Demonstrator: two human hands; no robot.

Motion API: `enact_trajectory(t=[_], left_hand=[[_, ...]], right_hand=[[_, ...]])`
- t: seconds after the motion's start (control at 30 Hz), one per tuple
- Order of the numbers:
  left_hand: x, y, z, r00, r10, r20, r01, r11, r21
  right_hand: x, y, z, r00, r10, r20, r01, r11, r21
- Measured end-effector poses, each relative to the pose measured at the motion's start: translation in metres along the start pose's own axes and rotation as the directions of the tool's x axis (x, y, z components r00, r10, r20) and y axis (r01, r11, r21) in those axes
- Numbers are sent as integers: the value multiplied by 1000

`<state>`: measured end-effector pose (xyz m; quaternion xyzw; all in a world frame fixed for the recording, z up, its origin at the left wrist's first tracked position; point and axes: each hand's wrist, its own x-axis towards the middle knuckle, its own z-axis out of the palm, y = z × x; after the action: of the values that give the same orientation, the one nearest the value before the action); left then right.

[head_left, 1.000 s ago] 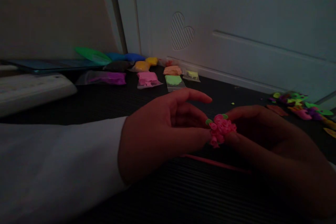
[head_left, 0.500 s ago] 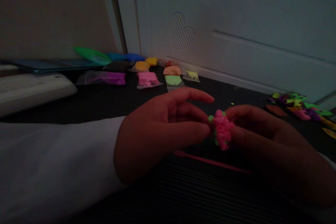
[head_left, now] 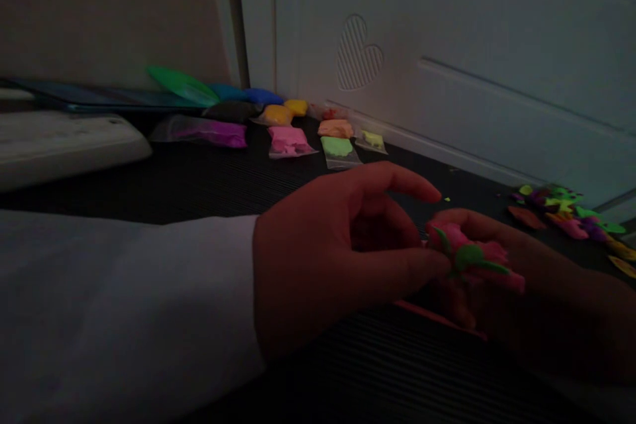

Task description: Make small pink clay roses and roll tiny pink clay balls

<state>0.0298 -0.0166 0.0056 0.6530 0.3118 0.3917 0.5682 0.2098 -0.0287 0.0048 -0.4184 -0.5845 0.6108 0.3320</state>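
A person's left hand (head_left: 338,252), in a white sleeve (head_left: 149,298), and right hand (head_left: 551,291) meet at a small pink flower with green leaves (head_left: 470,257), its green underside turned toward the camera. The right hand curls around the flower from behind, one finger above and a fingertip below, holding it. The left hand is half open, index finger raised, thumb tip at the flower's edge; whether it grips cannot be told in the dim light. A thin pink stick (head_left: 437,319) lies on the dark ribbed surface (head_left: 223,185) below the hands, partly hidden. Beyond the left hand sit a bag of light green material (head_left: 338,148), a pink one (head_left: 289,140) and a purple one (head_left: 226,133). Beyond the right hand lies a heap of multicolored pieces (head_left: 561,205), a flat reddish piece (head_left: 527,217) just beside it.
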Motion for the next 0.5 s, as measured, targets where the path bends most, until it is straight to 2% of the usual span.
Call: enact_trajectory(t=[0.1,0.17,0.3,0.5], left_hand=[[0,1,1,1000,24,-8,-24,999,29],[0,1,1,998,56,-23,-54,995,88],[0,2,2,994,104,-36,-93,971,218],[-1,4,1,987,158,-33,-144,957,252]], right_hand=[[0,-1,-1,986,119,114,-140,968,208],[-1,-2,-1,980,144,138,-179,941,288],[-2,0,-1,981,96,168,-148,931,334],[-1,3,-4,981,105,160,-150,942,300]])
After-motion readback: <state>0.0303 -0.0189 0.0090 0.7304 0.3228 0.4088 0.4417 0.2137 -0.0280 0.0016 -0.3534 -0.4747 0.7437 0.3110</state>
